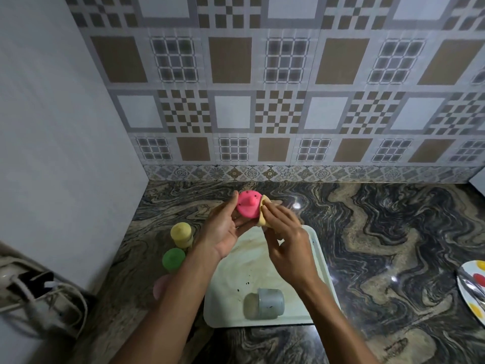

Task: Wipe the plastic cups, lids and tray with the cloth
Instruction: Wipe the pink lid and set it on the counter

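At the near end of the tray (319, 254) we see a grey cup (265, 306) lying on its side, its long axis running across the tray from left to right. Dark specks dot the tray floor beside it. Well to the right of the tray a spotted plate (472, 291) sits on the bench (380, 232), cut by the frame edge. Left of the tray three cups stand in a row leading away from us: a pink cup (159, 286) half hidden by the left forearm, a green cup (173, 260), then a yellow cup (181, 234). Both forearms reach forward over the tray. Above its far end the left hand (223, 229), palm up, grips a pink lid (248, 207) by its rim. The lid's face is turned toward us, knob pointing up. The right hand (286, 240) pinches a yellow cloth (263, 215) against the lid's right edge.
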